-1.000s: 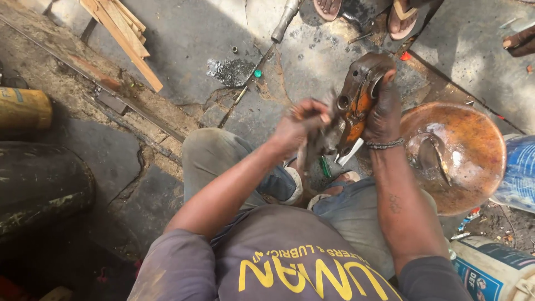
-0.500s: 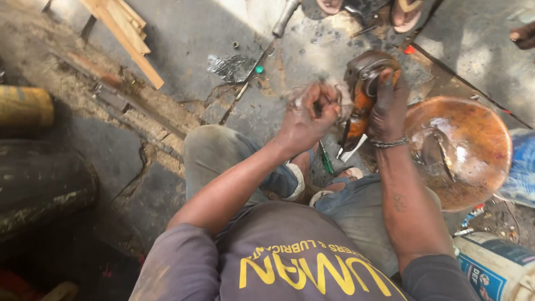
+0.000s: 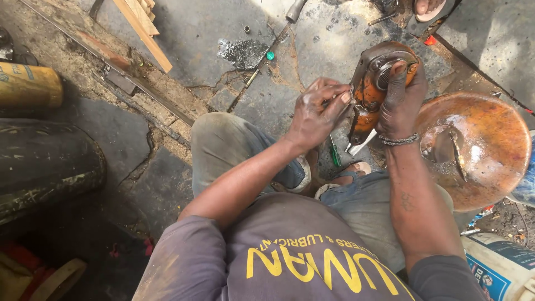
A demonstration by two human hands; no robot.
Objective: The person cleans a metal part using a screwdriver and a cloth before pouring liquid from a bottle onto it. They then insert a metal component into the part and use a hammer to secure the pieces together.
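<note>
Orange housing (image 3: 372,92): greasy metal machine part, held upright above the knees, just left of the copper-coloured bowl (image 3: 490,139).
Right hand (image 3: 402,99): wrapped around the housing's right side, thumb hooked over the round opening at the top; chain bracelet (image 3: 399,140) at the wrist.
Left hand (image 3: 316,114): fingers pinched narrow against the housing's left edge; whatever sits between the fingertips too small to tell.
Pale blade-like piece (image 3: 359,144): sticking out below the housing, pointing down toward the lap.
Green-handled screwdriver (image 3: 334,153): on the ground below the housing, partly hidden by the left wrist.
Copper-coloured bowl: on the ground just right of the housing, wet inside, with small metal pieces (image 3: 454,150) lying in it.
Long metal rod (image 3: 262,64): on the cracked concrete up-left of the housing, beside a small green cap (image 3: 270,56).
Wooden slats (image 3: 142,25): far up-left of the housing.
Yellow can (image 3: 28,85): on its side, far left of the housing, above a dark tyre (image 3: 44,164).
White bucket (image 3: 501,267): below-right of the housing, past the right elbow.
Sandalled foot (image 3: 429,10): another person's, above the housing at the top edge.
</note>
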